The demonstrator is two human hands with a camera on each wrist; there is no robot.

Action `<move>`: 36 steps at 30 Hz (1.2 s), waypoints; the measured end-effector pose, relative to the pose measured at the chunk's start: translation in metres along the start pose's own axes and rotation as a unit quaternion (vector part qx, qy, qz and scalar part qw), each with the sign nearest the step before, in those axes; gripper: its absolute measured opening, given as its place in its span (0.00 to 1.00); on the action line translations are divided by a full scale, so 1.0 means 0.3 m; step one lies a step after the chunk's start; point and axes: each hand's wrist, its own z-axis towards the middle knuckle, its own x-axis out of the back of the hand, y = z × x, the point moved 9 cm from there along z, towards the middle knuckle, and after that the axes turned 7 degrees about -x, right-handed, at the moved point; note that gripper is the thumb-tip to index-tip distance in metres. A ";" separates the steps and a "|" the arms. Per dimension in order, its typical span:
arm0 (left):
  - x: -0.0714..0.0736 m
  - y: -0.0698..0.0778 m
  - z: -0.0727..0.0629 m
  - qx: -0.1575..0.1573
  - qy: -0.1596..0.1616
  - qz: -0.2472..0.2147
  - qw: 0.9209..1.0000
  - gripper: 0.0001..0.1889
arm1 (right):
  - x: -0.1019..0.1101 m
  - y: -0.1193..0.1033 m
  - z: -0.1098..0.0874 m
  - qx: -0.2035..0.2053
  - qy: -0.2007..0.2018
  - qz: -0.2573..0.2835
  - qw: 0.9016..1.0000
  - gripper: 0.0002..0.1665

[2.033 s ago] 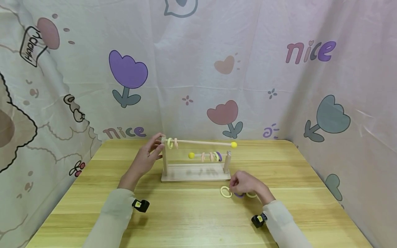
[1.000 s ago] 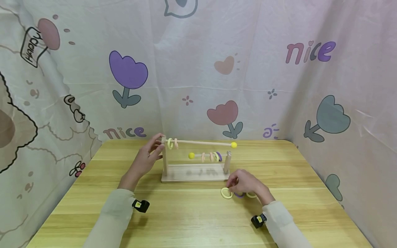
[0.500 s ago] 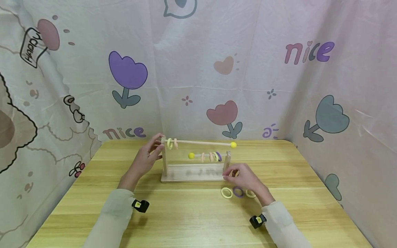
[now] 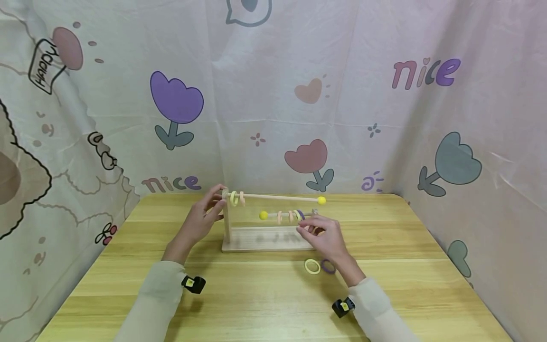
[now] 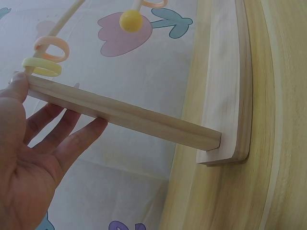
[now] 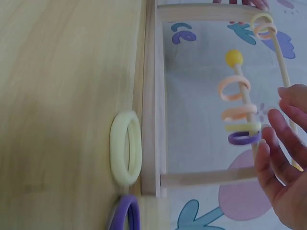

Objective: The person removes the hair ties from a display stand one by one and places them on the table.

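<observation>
A wooden stand [image 4: 269,239] has two posts, each bearing a rod tipped with a yellow ball. My left hand [image 4: 202,217] grips the top of the tall left post [image 5: 124,110], thumb on its end and fingers along its underside. A yellow-green ring [image 5: 43,67] and a peach ring [image 5: 52,48] hang on the upper rod [image 4: 278,196] beside that hand. On the lower rod [image 6: 246,98] hang two peach rings, a yellow one and a purple ring [image 6: 243,139]. My right hand [image 4: 326,236], fingers loosely bent and apart, is close to the purple ring and holds nothing visible.
In front of the stand's right end, a loose yellow ring [image 4: 312,266] and a loose purple ring [image 4: 328,266] lie on the wooden table [image 4: 256,294]. A printed cloth [image 4: 256,95] hangs behind and at both sides.
My right hand has risen from the loose rings, past the base's right end, to the lower rod. Its forearm now covers the rightmost loose yellow ring. My left hand stays on the post.
</observation>
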 end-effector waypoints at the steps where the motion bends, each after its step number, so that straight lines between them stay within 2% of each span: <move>1: -0.001 -0.002 -0.001 0.001 0.000 0.001 1.000 0.21 | -0.003 -0.005 0.001 0.000 0.005 0.003 1.000 0.04; 12: -0.007 -0.017 -0.009 0.001 -0.003 0.002 1.000 0.21 | -0.060 -0.050 0.025 0.018 0.052 0.035 0.998 0.05; 22: -0.007 -0.034 -0.013 0.011 -0.003 0.004 1.000 0.22 | -0.140 -0.076 0.057 -0.001 0.054 0.025 0.998 0.06; 36: -0.002 -0.009 0.007 0.007 -0.005 0.004 1.000 0.23 | -0.192 -0.106 0.094 0.027 0.063 0.034 0.997 0.06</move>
